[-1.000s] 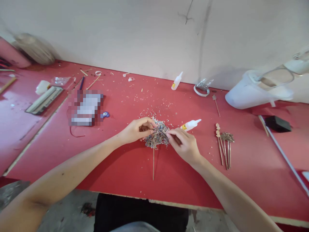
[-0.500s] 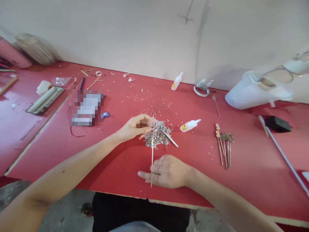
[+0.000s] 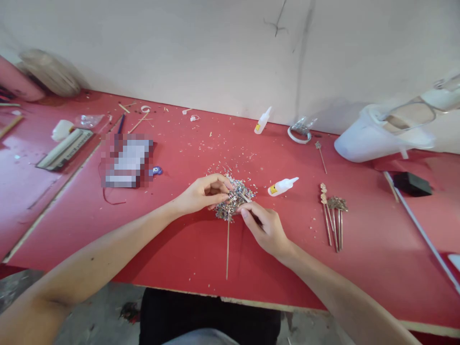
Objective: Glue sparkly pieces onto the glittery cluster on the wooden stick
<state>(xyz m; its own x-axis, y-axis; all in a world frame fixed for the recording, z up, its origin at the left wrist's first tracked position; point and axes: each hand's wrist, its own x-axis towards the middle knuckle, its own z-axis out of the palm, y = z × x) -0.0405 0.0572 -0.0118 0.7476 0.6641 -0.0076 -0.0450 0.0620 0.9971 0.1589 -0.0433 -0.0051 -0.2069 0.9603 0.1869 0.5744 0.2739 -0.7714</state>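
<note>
held near the middle of the frame: a slim metallic stick (image 3: 227, 249), with its curled head over a pile of small glittering pieces (image 3: 223, 211) and its plain shaft toward the lower centre. runs almost straight down the frame along its long axis, from the pile toward the near edge of the red table (image 3: 161, 258), with a very slight lean to the left at the bottom. throws a faint shadow to the right, so probably sits a little clear of the tabletop.

closest to the head: the left hand (image 3: 207, 192), just left of centre, with thumb and forefinger pinched together at the curled end, apparently gripping it. from those fingertips, head immediately to the right and shaft downward, across the direction of the fingers rather than along it.

on the opposite side, just right of the head: the right hand (image 3: 264, 225), with thumb and forefinger brought close together over the lower right of the pile, pointing left. beside those fingertips and partly hidden by them, a silver tweezer-like tool (image 3: 245, 197), slanting toward the lower right. hard to make out whether pinched there or merely lying underneath; unclear, too, whether touching the stick.

right of centre, a white bottle (image 3: 282, 186) on its side, nozzle toward the upper right.
</note>
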